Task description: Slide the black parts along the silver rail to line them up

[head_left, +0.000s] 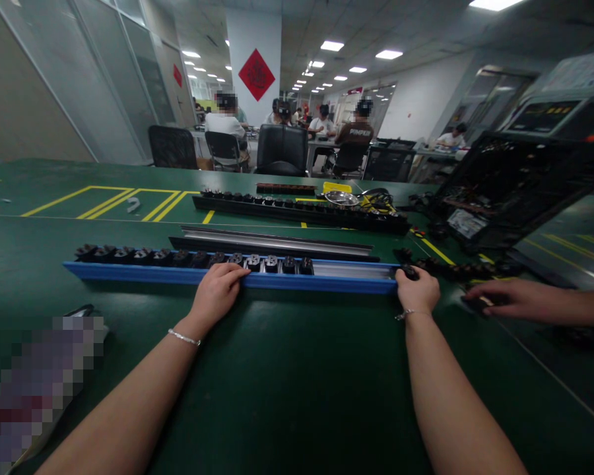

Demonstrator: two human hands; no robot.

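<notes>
Rail: the long blue rail (346,282) lies flat on the green table (287,369), and its ends point left and right.
Left hand (218,290): fingers loose, resting on the rail's middle.
Right hand (418,290): fingers closed on a small black piece (408,270) at the rail's right end.
</notes>
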